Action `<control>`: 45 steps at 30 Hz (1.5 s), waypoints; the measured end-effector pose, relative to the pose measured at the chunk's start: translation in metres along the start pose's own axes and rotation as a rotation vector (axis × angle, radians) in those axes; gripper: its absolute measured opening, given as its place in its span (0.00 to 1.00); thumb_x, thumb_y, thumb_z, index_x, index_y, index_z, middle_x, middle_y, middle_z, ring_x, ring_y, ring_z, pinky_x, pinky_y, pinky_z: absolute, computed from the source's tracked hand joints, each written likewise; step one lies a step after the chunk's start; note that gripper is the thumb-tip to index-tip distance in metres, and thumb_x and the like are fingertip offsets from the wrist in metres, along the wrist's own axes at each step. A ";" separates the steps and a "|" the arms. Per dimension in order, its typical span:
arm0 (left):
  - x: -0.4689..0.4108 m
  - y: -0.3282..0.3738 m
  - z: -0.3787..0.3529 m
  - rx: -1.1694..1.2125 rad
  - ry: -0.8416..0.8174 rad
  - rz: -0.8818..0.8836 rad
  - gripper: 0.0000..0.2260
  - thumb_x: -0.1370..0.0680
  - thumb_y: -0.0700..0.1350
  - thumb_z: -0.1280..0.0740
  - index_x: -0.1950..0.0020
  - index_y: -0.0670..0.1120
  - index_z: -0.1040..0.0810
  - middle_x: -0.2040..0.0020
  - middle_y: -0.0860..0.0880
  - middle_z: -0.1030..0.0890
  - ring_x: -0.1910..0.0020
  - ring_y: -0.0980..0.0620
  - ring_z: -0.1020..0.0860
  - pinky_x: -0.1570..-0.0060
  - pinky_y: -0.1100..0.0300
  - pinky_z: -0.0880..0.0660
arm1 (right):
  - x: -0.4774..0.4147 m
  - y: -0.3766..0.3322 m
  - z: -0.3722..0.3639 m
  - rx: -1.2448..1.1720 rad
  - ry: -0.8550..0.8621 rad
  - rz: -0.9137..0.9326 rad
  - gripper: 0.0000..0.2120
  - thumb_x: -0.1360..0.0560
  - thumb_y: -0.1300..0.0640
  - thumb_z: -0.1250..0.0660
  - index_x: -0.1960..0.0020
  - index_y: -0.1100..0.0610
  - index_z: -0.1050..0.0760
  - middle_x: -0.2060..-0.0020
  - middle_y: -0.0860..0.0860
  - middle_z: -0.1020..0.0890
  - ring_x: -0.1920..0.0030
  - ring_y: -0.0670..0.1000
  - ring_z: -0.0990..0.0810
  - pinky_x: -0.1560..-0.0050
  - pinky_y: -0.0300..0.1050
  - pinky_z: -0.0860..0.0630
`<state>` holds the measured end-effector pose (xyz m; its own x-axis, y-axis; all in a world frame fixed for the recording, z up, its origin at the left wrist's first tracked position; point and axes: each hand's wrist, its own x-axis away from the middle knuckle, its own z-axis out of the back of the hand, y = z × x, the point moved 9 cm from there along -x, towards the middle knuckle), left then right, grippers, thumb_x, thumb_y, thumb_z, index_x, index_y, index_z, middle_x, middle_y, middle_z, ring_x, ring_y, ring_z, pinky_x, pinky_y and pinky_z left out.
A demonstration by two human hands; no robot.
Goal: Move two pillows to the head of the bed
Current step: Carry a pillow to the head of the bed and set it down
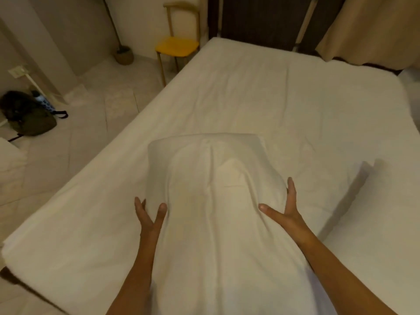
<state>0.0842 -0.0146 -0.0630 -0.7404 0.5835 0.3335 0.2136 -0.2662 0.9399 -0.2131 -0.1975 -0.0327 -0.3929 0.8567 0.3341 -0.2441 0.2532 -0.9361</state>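
A white pillow is held up lengthwise between my hands, over the near part of the bed. My left hand presses its left side, thumb on top and fingers spread. My right hand clasps its right side the same way. A second white pillow lies on the bed at the right, partly cut off by the frame edge. The bed is covered with a plain white sheet, and its far end meets a dark headboard.
A yellow-seated chair stands beside the bed's far left corner. A dark bag lies on the tiled floor at left. A beige curtain hangs at the far right. A woven pot sits by the wall.
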 end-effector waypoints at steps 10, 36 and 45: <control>0.077 0.165 -0.047 -0.332 -0.281 -0.464 0.36 0.34 0.70 0.35 0.28 0.72 0.44 0.22 0.63 0.48 0.32 0.80 0.49 0.30 0.61 0.45 | 0.084 -0.145 0.052 0.267 -0.023 0.311 0.32 0.31 0.41 0.27 0.30 0.37 0.35 0.26 0.30 0.44 0.29 0.29 0.44 0.30 0.39 0.43; 0.566 0.330 -0.285 -0.325 -0.611 -1.161 0.37 0.31 0.66 0.31 0.25 0.70 0.44 0.21 0.65 0.56 0.26 0.66 0.49 0.33 0.63 0.42 | 0.525 -0.245 0.440 0.525 0.529 0.641 0.44 0.38 0.29 0.30 0.27 0.30 0.46 0.24 0.31 0.52 0.25 0.36 0.51 0.29 0.45 0.46; 0.712 0.317 -0.393 -0.278 -0.802 -1.299 0.39 0.33 0.72 0.33 0.24 0.70 0.44 0.21 0.65 0.60 0.29 0.78 0.55 0.38 0.75 0.45 | 0.645 -0.220 0.564 0.625 0.722 0.657 0.43 0.38 0.33 0.28 0.27 0.33 0.41 0.24 0.32 0.53 0.24 0.37 0.54 0.28 0.48 0.46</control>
<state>-0.6257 0.0154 0.4439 0.2267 0.7374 -0.6363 -0.4708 0.6549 0.5912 -0.9131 0.0456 0.4506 -0.0579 0.8486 -0.5258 -0.6557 -0.4295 -0.6210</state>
